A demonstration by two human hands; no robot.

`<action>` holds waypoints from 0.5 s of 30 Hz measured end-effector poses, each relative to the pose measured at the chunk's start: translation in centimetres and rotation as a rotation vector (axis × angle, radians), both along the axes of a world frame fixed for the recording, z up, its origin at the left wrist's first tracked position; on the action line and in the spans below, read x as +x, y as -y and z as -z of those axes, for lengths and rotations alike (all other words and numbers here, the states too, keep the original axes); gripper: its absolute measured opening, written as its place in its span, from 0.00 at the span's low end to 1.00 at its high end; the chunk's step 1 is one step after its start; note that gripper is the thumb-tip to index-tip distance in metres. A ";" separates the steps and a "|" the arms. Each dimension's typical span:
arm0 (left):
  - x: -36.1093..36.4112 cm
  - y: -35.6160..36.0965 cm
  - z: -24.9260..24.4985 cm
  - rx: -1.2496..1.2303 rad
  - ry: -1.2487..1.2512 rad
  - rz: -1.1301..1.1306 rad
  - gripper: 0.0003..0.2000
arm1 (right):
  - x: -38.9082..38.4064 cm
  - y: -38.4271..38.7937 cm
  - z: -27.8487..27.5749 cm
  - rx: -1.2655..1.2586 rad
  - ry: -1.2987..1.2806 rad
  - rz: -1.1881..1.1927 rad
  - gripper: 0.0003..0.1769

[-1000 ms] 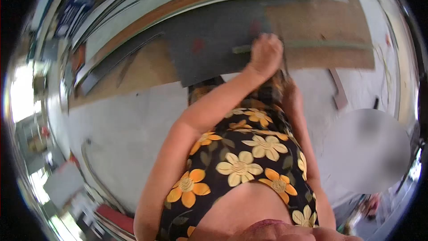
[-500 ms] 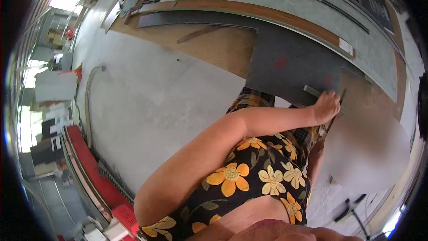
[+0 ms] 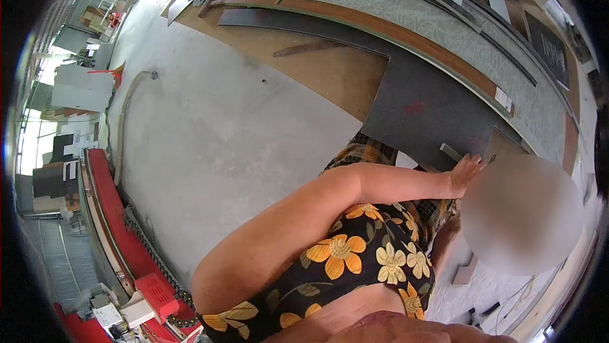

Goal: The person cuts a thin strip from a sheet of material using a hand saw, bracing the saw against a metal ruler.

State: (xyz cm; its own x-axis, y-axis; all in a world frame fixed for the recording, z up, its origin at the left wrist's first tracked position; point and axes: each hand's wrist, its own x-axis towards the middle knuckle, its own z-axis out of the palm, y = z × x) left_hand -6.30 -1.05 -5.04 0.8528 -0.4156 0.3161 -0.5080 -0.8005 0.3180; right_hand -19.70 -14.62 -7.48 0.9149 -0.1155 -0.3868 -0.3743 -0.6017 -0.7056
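Note:
My left hand [image 3: 466, 171] reaches across my body to the near edge of a dark grey board [image 3: 425, 114]. Its fingers are curled down on a short, flat grey strip [image 3: 451, 152], which sticks out to the left of them on the board. A thin dark edge shows just beyond the fingertips, too small to name. Below it, close to my body, my right hand [image 3: 450, 224] is only partly visible; a blurred round patch hides its fingers and anything in them. Faint red marks [image 3: 415, 108] show on the board.
Long boards and dark strips lie stacked beyond the grey board, including a brown-edged plank [image 3: 380, 29]. A brown sheet [image 3: 330, 70] lies beneath them on the concrete floor [image 3: 222, 127]. At left stands a red machine rail [image 3: 111, 210] with a cable chain; a hose [image 3: 127, 114] lies near it.
The view has shifted, so the boards appear lower and further right, and more of the red machine shows. My left hand stays at the board's edge by the strip.

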 end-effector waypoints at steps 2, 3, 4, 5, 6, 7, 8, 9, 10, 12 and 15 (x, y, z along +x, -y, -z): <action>-0.4 0.0 0.5 -0.044 0.031 -0.001 0.07 | 1.8 -1.0 -1.4 -0.006 0.109 -0.117 0.24; -0.3 0.1 1.3 -0.087 0.067 -0.014 0.06 | 2.6 -1.3 -1.6 -0.014 0.164 -0.170 0.24; -0.1 0.4 1.7 -0.134 0.103 -0.025 0.06 | 4.2 -1.2 0.0 0.005 0.234 -0.191 0.22; -0.1 0.2 1.2 -0.085 0.094 -0.016 0.06 | 6.1 -0.7 3.4 0.020 0.301 -0.210 0.21; -0.2 -0.2 0.6 -0.041 0.079 0.003 0.06 | 7.4 -0.2 5.9 0.028 0.361 -0.219 0.20; -0.3 -0.4 0.4 -0.064 0.059 -0.008 0.05 | 7.7 1.5 8.0 0.027 0.416 -0.219 0.18; -0.2 -0.4 0.4 -0.090 0.036 -0.009 0.05 | 7.2 1.4 6.1 -0.015 0.395 -0.177 0.17; -0.1 -0.6 0.6 -0.059 0.034 -0.010 0.05 | 6.0 0.5 3.7 -0.062 0.374 -0.130 0.16; -0.8 -2.1 -2.6 -0.081 0.041 0.043 0.04 | 4.0 0.3 3.5 -0.129 0.345 -0.096 0.14; -0.6 -1.9 -1.7 -0.135 0.093 0.011 0.03 | 0.3 -1.2 0.8 -0.206 0.271 -0.039 0.12; -0.2 -2.3 -1.5 -0.196 0.056 0.040 0.05 | -1.1 -3.5 -3.8 -0.189 0.137 0.010 0.10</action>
State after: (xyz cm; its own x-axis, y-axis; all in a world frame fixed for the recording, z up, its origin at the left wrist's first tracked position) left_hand -6.54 1.23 -3.51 0.8159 -0.3745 0.4405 -0.5590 -0.7053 0.4359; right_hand -20.82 -11.13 -3.67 0.9557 -0.1833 -0.2301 -0.2895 -0.7246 -0.6254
